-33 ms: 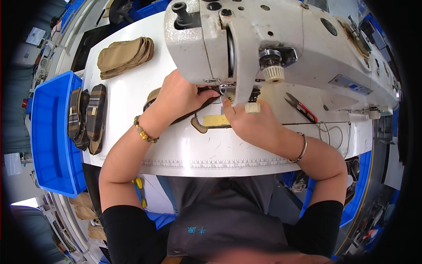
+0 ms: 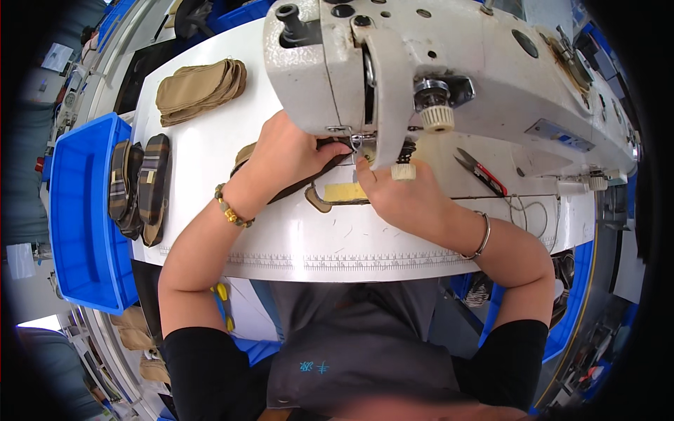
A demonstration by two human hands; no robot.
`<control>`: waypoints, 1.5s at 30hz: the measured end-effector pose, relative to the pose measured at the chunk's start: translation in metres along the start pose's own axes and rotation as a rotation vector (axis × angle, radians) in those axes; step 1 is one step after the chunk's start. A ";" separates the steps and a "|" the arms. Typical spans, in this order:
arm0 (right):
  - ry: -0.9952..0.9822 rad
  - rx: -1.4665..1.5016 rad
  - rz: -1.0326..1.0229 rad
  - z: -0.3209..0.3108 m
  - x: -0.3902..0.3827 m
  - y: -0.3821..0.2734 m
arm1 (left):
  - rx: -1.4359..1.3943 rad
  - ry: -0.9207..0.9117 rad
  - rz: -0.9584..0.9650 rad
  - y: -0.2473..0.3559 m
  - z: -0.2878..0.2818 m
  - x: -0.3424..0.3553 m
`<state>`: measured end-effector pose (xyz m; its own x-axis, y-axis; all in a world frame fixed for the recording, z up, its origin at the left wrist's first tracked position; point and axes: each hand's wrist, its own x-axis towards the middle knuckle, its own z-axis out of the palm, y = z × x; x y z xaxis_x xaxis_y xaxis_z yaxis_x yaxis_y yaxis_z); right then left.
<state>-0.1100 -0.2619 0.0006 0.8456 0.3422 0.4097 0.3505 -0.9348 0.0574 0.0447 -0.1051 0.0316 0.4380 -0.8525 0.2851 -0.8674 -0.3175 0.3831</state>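
My left hand [image 2: 291,151] is closed, thumb and finger pinching a dark strip-like fabric piece [image 2: 305,181] just left of the sewing machine's needle area [image 2: 357,144]. Part of this fabric, with a tan end [image 2: 242,156], shows beyond my left wrist. Across from it, my right hand [image 2: 407,200] rests with curled fingers, one fingertip close to the presser foot. The machine head hides part of these fingers, and what they hold cannot be made out. A yellow block [image 2: 342,192] and a small tan-faced tab [image 2: 318,199] lie between my hands on the table.
The white sewing machine [image 2: 449,56] arches over the work. Red-handled thread snips [image 2: 484,174] lie to the right. Tan fabric pieces [image 2: 200,91] are stacked at the far left. Plaid pieces [image 2: 153,189] sit beside a blue bin [image 2: 84,224]. A ruler strip [image 2: 337,263] runs along the near edge.
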 end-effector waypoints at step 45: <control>0.113 0.056 -0.147 0.006 -0.001 -0.008 | -0.025 0.059 -0.100 0.009 0.012 -0.009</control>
<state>-0.1110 -0.2545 -0.0058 0.7341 0.4585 0.5009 0.4913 -0.8678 0.0743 0.0307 -0.1052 0.0223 0.5362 -0.7908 0.2952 -0.8126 -0.3889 0.4341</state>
